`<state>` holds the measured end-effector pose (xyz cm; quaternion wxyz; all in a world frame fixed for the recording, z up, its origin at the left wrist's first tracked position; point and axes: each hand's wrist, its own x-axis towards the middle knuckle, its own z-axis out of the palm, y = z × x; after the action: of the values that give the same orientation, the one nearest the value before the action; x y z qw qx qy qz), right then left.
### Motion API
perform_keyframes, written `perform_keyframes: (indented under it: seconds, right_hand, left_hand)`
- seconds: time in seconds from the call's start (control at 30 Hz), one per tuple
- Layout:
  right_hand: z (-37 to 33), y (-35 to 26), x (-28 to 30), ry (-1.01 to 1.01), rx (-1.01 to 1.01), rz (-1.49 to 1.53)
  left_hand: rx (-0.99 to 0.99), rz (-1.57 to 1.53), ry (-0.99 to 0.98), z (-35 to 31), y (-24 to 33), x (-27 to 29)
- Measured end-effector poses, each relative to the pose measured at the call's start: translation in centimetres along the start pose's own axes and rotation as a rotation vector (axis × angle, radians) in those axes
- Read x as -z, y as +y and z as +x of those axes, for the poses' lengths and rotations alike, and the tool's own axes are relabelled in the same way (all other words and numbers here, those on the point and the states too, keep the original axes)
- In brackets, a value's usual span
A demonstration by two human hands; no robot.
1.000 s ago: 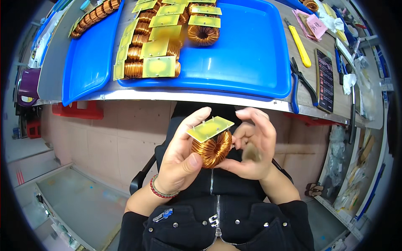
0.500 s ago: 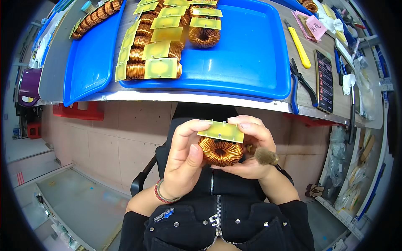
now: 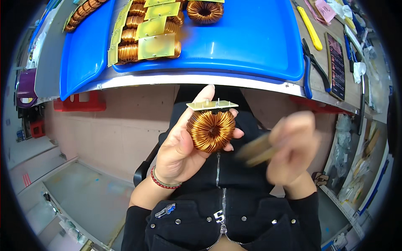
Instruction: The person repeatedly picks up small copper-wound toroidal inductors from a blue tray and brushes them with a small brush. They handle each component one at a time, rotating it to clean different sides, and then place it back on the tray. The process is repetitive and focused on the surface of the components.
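Note:
A toroidal copper coil point(image 3: 200, 130) with a thin yellow-green board point(image 3: 212, 106) along its top sits in my left hand point(image 3: 178, 151). The fingers wrap behind the coil, and several pins stick up from the board. To the right, apart from the coil, my right hand point(image 3: 293, 152) is smeared by motion. It grips a small brush point(image 3: 258, 151), also blurred, which points left toward the coil.
Ahead is a blue tray point(image 3: 251, 46) with rows of coils point(image 3: 127, 53) bearing boards; another blue tray point(image 3: 81, 67) lies left. On the bench at right are a yellow utility knife point(image 3: 310, 31), pliers point(image 3: 316, 67) and a phone point(image 3: 336, 67). A purple mug point(image 3: 27, 85) stands far left.
My right hand has let go of the coil and swung right, with the brush now pointing left. The left hand alone holds the coil, now slightly higher and turned so the board shows nearly edge-on.

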<state>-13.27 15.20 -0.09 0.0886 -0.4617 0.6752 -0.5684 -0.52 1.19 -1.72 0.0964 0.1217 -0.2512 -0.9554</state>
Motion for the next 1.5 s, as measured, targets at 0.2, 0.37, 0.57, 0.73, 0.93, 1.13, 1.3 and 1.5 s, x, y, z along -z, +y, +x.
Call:
perform_keyframes:
  seconds: [0.2,0.37,0.57,0.73,0.93,1.13,1.3,1.5]
  right_hand:
    - [2.0,0.3,0.7,0.129,0.202,-0.437]
    - [0.8,-0.9,0.2,-0.178,0.217,-0.376]
    - [0.4,-1.5,-0.1,-0.433,0.036,-0.197]
    - [1.1,-0.6,0.3,-0.248,0.05,-0.12]
    - [0.1,-0.8,-1.1,-0.371,-0.124,-0.095]
    - [0.7,0.9,-2.3,-0.161,0.073,-0.284]
    - [1.8,0.8,-2.0,-0.171,0.046,-0.339]
    - [0.9,0.7,-2.3,-0.129,0.144,-0.389]
  left_hand:
    - [-0.004,0.026,0.03,0.1,-0.3,0.9]
    - [-0.041,0.024,0.03,0.2,-0.6,0.6]
    - [-0.094,0.094,-0.012,0.1,-0.1,0.4]
    - [-0.16,0.003,-0.009,-0.1,-0.8,1.0]
    - [-0.129,-0.129,-0.011,0.2,-1.2,2.1]
    - [-0.043,-0.476,0.082,0.0,-1.7,1.6]
    - [-0.004,-0.384,0.043,-0.2,-2.3,2.2]
    - [0.005,-0.332,0.159,-0.3,-1.6,0.9]
